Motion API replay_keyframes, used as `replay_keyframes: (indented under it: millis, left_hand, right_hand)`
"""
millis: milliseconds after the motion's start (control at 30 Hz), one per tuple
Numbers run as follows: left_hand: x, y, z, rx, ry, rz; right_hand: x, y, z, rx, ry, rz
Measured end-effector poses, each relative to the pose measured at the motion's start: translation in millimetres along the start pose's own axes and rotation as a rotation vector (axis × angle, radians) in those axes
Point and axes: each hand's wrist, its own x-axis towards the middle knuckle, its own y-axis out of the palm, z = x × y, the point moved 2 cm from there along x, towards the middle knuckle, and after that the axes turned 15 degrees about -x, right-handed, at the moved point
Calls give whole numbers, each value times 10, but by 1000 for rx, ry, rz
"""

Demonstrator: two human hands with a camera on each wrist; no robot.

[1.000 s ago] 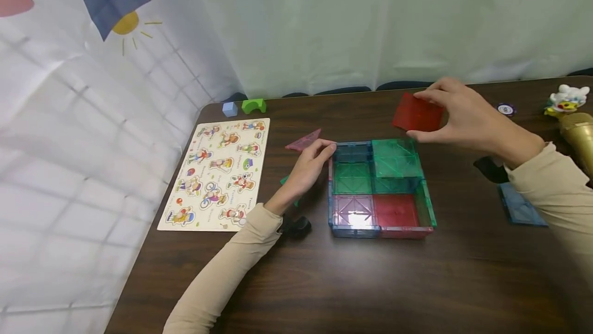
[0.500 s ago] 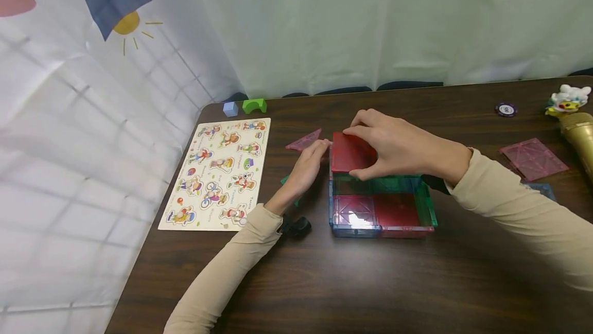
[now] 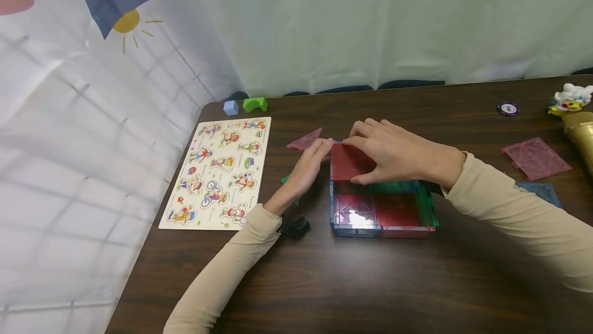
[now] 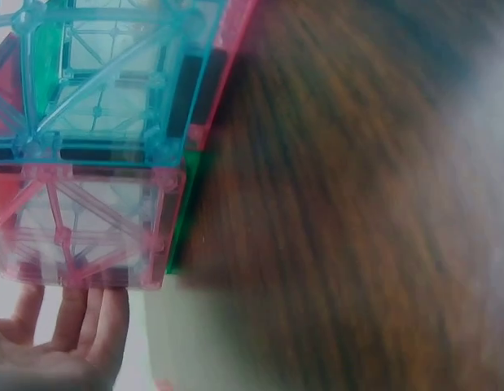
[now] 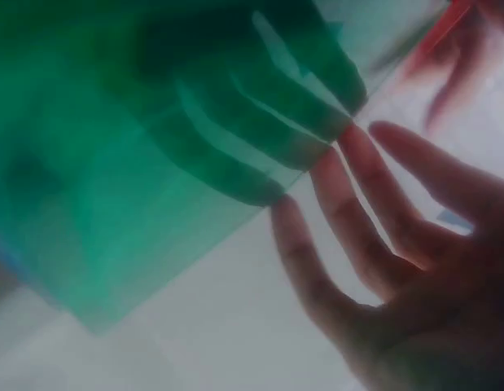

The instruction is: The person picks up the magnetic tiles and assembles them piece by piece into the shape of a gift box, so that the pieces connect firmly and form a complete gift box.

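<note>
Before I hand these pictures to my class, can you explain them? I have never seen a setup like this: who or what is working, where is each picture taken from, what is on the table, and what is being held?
No machine here: a person in beige sleeves works with bare hands. The wide picture comes from a camera on the person's head, looking down at the dark wooden table. The two blurry close-ups come from cameras strapped to each wrist.

In the middle stands a low box of translucent plastic tiles in blue, green, pink and red. The right hand holds a red translucent square tile over the box's far left corner. The left hand rests with straight fingers against the box's left side.

Around it lie a wooden picture puzzle board, a pink triangular tile, a pink square tile, a small green arch block and a pale blue cube.
</note>
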Motion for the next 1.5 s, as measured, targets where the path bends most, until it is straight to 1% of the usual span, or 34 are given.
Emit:
replay_keyframes:
  millis: [67,167,267,400,500,567,667,733,833,1033,1167,1367,1500]
  left_hand:
    - [-31,-12,-18,33,13,50]
    - [-88,-29,-67,112,37,137]
    - [-115,-28,-141,232,57,200]
    - [-104,-1,-246,411,80,247]
    - [-89,15,-316,534,104,267]
    - [-83,25,-362,600,128,280]
    - [-68,41,-412,665,164,298]
    - [-55,50,-434,679,183,309]
    - [-21,61,-446,664,199,315]
    - [44,73,-458,621,202,321]
    - [69,86,-484,617,186,335]
    - [89,104,-558,651,152,350]
    - [99,106,-570,654,140,352]
  right_hand:
    - [-28,-2,-10,-4,10,29]
    - [-90,-4,-35,-9,33,76]
    - [-176,-8,-91,17,63,95]
    - [-321,-22,-199,55,122,101]
    - [-430,-29,-265,83,177,104]
    - [-495,-27,-297,104,206,96]
    - [-563,-9,-328,122,217,79]
    - [-590,3,-338,129,220,70]
    - [-615,18,-347,138,230,62]
    - [-633,32,-357,152,239,48]
    - [-632,32,-359,156,232,40]
    - [-627,28,-362,155,224,41]
    - [-626,28,-366,155,226,45]
